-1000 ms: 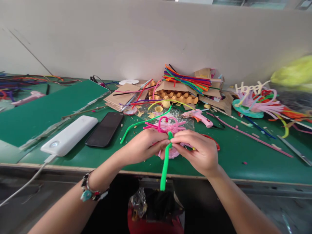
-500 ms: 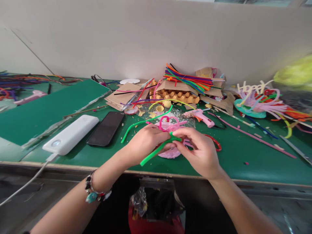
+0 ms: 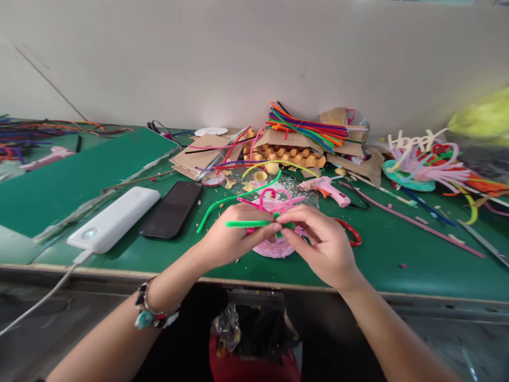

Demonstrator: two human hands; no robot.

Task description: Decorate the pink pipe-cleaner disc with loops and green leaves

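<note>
Between my two hands is a bright green pipe cleaner (image 3: 248, 224), its middle bent into small loops and one straight end pointing left. My left hand (image 3: 234, 231), with a beaded bracelet at the wrist, pinches it from the left. From the right, my right hand (image 3: 324, 241) holds the looped part between thumb and fingers. Just behind and below them sits a round pink pipe-cleaner piece (image 3: 274, 248) with a pink loop standing up, partly hidden by my hands. Another green pipe cleaner (image 3: 222, 201) lies curved on the table beyond my left hand.
A white power bank (image 3: 115, 217) with a cable and a black phone (image 3: 172, 209) lie left. Behind are a pink glue gun (image 3: 326, 190), an egg carton (image 3: 292, 156) and a pipe-cleaner bundle (image 3: 306, 127). Red-handled scissors (image 3: 352, 233) sit beside my right hand.
The green pipe cleaner's free end has swung up from pointing down-left to nearly level. My left thumb now presses near its looped middle; my right hand has barely moved.
</note>
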